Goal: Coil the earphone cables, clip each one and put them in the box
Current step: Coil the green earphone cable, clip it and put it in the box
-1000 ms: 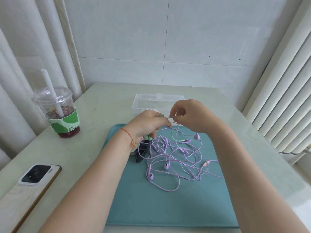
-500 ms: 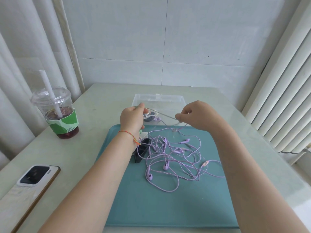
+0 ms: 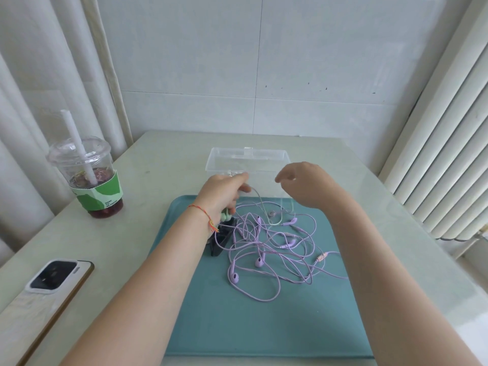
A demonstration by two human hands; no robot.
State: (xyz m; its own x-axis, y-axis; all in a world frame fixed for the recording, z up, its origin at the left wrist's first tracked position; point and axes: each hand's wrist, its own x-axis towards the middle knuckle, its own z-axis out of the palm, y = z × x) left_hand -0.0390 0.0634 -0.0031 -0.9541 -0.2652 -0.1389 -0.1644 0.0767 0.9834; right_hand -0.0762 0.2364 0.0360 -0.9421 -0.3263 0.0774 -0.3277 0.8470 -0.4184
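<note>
My left hand [image 3: 224, 190] is closed around a pale green earphone cable [image 3: 261, 204], whose green earbuds poke out below my palm and whose loose end trails down onto the mat. My right hand [image 3: 303, 182] hovers open beside it, fingers curled, holding nothing. Both hands are in front of the clear plastic box [image 3: 248, 159]. A tangle of purple earphone cables [image 3: 274, 249] lies on the teal mat [image 3: 264, 326]. Black clips [image 3: 220, 240] sit under my left wrist, partly hidden.
A lidded drink cup [image 3: 88, 175] with a straw stands at the left on the table. A phone [image 3: 45, 286] lies face down at the near left edge. Curtains hang left, and window blinds stand right.
My right hand has let go of the green cable and opened. The cable, stretched between both hands before, now hangs from my left hand alone, which moved toward the box.
</note>
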